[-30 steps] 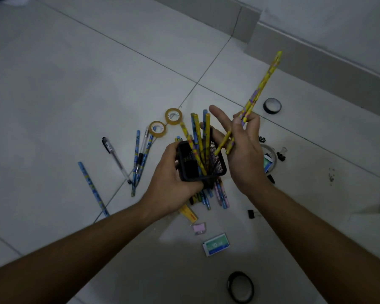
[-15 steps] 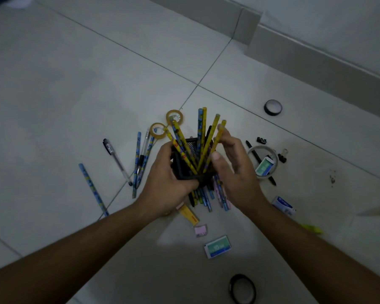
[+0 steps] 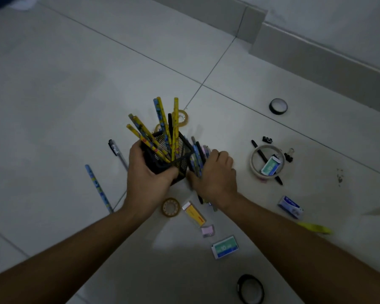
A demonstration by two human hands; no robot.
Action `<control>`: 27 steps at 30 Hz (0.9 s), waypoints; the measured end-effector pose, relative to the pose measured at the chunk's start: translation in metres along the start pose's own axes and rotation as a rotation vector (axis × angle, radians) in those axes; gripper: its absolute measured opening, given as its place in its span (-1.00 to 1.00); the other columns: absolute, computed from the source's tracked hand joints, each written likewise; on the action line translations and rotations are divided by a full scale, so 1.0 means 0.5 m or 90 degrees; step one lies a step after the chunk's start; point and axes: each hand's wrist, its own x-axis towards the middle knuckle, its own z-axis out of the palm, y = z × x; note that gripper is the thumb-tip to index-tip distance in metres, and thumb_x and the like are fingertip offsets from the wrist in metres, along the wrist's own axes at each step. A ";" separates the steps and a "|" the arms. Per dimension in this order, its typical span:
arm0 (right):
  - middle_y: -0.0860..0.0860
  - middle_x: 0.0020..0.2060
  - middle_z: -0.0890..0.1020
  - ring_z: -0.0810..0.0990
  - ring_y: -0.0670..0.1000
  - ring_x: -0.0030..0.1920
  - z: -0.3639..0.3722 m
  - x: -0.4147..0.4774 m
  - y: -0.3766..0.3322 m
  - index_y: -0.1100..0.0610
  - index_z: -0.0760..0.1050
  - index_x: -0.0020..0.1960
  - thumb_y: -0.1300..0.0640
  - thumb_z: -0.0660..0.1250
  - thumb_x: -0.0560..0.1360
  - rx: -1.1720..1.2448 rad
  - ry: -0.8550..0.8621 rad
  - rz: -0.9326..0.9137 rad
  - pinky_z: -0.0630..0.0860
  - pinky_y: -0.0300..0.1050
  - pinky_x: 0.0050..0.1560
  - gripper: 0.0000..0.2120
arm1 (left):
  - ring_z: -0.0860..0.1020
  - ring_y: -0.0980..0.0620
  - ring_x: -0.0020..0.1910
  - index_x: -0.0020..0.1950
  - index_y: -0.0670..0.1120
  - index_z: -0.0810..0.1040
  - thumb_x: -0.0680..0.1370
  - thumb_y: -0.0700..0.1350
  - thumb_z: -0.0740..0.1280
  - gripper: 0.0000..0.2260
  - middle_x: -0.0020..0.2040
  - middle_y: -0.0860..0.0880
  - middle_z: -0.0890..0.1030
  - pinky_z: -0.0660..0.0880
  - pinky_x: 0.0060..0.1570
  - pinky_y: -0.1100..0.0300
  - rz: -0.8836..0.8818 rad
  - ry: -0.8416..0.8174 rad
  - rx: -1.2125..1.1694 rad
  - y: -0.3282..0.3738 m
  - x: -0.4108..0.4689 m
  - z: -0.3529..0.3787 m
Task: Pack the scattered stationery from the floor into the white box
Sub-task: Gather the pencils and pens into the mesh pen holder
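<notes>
My left hand [image 3: 145, 178] grips a black mesh pencil holder [image 3: 181, 148] above the floor. Several yellow and blue pencils [image 3: 162, 137] stand in it, fanned outward. Just to its right, my right hand [image 3: 215, 174] is down on a bunch of blue and dark pens and pencils [image 3: 198, 154] lying on the tiles, fingers curled around them. The white box is not in view.
On the floor lie a blue pencil [image 3: 98, 188], a black-capped pen [image 3: 116, 152], clear tape rolls [image 3: 170, 207], a yellow eraser [image 3: 194, 213], staple boxes [image 3: 225, 246], a white tape ring [image 3: 267, 162] with binder clips, black tape rolls [image 3: 278, 106], and a yellow highlighter [image 3: 314, 228]. A skirting board [image 3: 316, 51] runs along the far right.
My right hand dropped its yellow pencils into the holder, then moved down and right onto the pens on the floor. My left hand kept hold of the holder, now lower.
</notes>
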 end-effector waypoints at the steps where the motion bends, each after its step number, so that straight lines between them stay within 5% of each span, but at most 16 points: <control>1: 0.14 0.17 0.39 0.37 0.15 0.20 0.000 0.003 -0.003 0.18 0.29 0.26 -0.28 0.30 0.44 0.019 -0.005 -0.002 0.43 0.06 0.06 -0.36 | 0.45 0.54 -0.02 0.22 0.17 0.34 0.27 -0.24 0.47 -0.37 -0.02 0.40 0.53 0.41 -0.22 0.60 -0.001 -0.005 0.004 -0.002 0.000 -0.003; 5: 0.21 0.13 0.48 0.45 0.20 0.16 -0.006 0.016 0.012 0.25 0.38 0.17 0.00 0.26 0.56 0.092 -0.033 -0.024 0.44 0.06 0.02 -0.66 | 0.44 0.55 -0.02 0.26 0.13 0.34 0.28 -0.27 0.49 -0.35 -0.04 0.51 0.49 0.40 -0.22 0.61 -0.010 -0.039 0.007 -0.012 0.001 -0.013; 10: 0.16 -0.14 0.56 0.52 0.10 -0.23 -0.044 0.049 0.056 0.22 0.42 -0.02 0.09 0.22 0.60 0.255 -0.092 0.042 0.37 -0.11 -0.32 -0.82 | 0.48 0.38 0.10 0.33 0.11 0.34 0.24 -0.18 0.47 -0.30 0.14 0.23 0.52 0.46 -0.04 0.37 -0.029 -0.091 0.003 -0.017 -0.006 -0.005; 13: 0.15 -0.13 0.62 0.62 0.03 -0.27 -0.068 0.054 0.087 0.16 0.42 0.00 0.12 0.19 0.64 0.519 -0.198 0.124 0.60 -0.04 -0.24 -0.88 | 0.47 0.32 0.15 0.34 0.10 0.35 0.25 -0.21 0.48 -0.30 0.19 0.14 0.52 0.44 -0.01 0.31 -0.029 -0.111 0.008 -0.017 -0.006 0.002; 16: 0.09 -0.17 0.61 0.63 0.03 -0.27 -0.099 0.049 0.112 0.17 0.44 0.05 0.20 0.18 0.64 0.815 -0.230 0.225 0.61 -0.06 -0.20 -0.92 | 0.46 0.33 0.15 0.32 0.10 0.35 0.24 -0.18 0.48 -0.31 0.21 0.11 0.50 0.41 -0.04 0.40 -0.026 -0.128 0.014 -0.012 -0.003 0.010; 19: 0.05 -0.23 0.54 0.58 0.03 -0.32 -0.137 0.047 0.123 0.16 0.41 0.06 0.16 0.14 0.66 1.068 -0.212 0.290 0.59 -0.06 -0.26 -0.89 | 0.47 0.45 0.04 0.23 0.19 0.36 0.25 -0.23 0.49 -0.35 0.13 0.19 0.52 0.38 -0.16 0.61 -0.009 -0.140 0.018 -0.005 -0.002 0.020; 23: 0.01 -0.32 0.52 0.52 -0.03 -0.41 -0.200 0.054 0.101 0.15 0.39 0.01 0.04 0.12 0.66 1.254 -0.140 0.259 0.54 -0.16 -0.37 -0.80 | 0.47 0.52 -0.03 0.00 0.44 0.39 0.27 -0.29 0.49 -0.34 -0.05 0.39 0.55 0.39 -0.23 0.63 0.013 -0.153 0.029 0.004 -0.003 0.035; 27: 0.03 -0.30 0.53 0.52 0.00 -0.39 -0.233 0.058 0.046 0.16 0.39 0.01 0.06 0.10 0.67 1.331 -0.066 0.185 0.56 -0.14 -0.33 -0.80 | 0.47 0.51 -0.01 0.09 0.30 0.40 0.26 -0.28 0.50 -0.38 -0.02 0.33 0.56 0.39 -0.22 0.62 0.018 -0.175 0.033 0.003 -0.014 0.053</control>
